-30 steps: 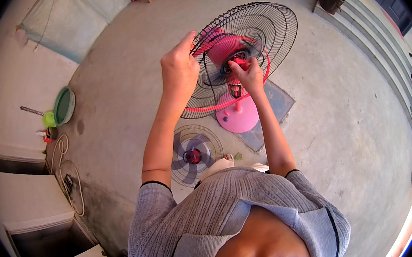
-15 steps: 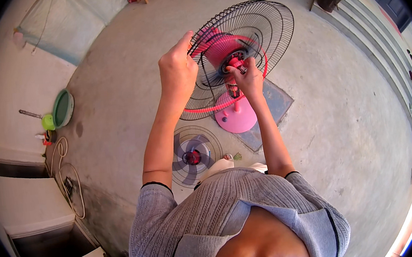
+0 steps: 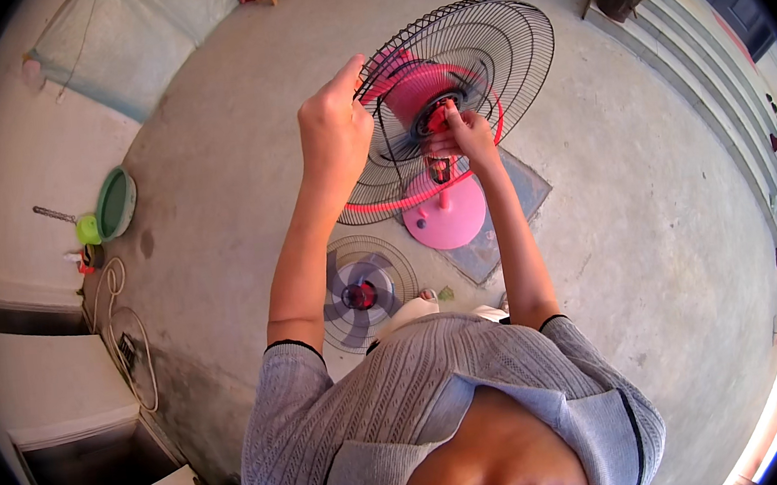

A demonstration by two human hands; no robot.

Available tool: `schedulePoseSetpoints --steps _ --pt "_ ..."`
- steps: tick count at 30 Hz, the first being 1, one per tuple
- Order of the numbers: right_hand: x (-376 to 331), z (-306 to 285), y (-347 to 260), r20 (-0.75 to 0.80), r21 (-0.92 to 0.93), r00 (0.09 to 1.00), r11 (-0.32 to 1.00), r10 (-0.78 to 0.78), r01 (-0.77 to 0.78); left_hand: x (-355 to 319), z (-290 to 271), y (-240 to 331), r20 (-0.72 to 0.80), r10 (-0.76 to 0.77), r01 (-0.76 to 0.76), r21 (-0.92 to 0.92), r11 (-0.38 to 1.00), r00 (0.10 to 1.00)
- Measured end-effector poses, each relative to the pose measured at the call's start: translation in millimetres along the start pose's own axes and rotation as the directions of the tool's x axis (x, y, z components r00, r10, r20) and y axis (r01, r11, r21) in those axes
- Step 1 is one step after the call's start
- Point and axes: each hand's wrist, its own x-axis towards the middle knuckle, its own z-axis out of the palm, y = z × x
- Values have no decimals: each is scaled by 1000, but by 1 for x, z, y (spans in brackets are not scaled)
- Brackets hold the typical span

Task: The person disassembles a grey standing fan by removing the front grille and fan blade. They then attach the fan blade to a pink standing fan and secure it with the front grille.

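A pink standing fan stands on its round pink base (image 3: 447,220) on the concrete floor. Its black wire rear grille (image 3: 483,56) with a pink rim faces up toward me. My left hand (image 3: 333,128) is shut on the grille's near left rim. My right hand (image 3: 461,137) pinches a small part at the fan's hub (image 3: 437,116) in the grille's centre. On the floor below lies the other grille with the grey fan blade (image 3: 361,292) resting in it.
A grey mat (image 3: 506,203) lies under the fan base. A green basin (image 3: 115,201) and a small green scoop sit at the left by a coiled hose (image 3: 120,315). Steps (image 3: 687,36) with potted plants run along the right.
My left hand and the grille have shifted slightly. My right hand has stayed at the hub, fingers working at it.
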Motion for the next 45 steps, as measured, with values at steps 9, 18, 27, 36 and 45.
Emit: schedulePoseSetpoints --steps 9,18,27,36,45 --pt "-1 -8 -16 107 74 993 995 56 -65 5 1 1 -4 -9 9 -14 1000 1000" --pt "-37 18 -38 -57 -790 862 551 -504 270 7 -1 0 -14 13 -13 -12 1000 1000" --pt "-30 14 -31 -124 -673 831 662 -542 330 5 1 0 -34 24 -25 -9 1000 999" --pt "-39 14 -33 -38 -531 946 808 -322 255 3 -2 5 -26 12 -12 -22 1000 1000" --pt "-9 5 -2 -41 58 992 992 117 -114 6 3 4 -41 18 -17 20 1000 999"
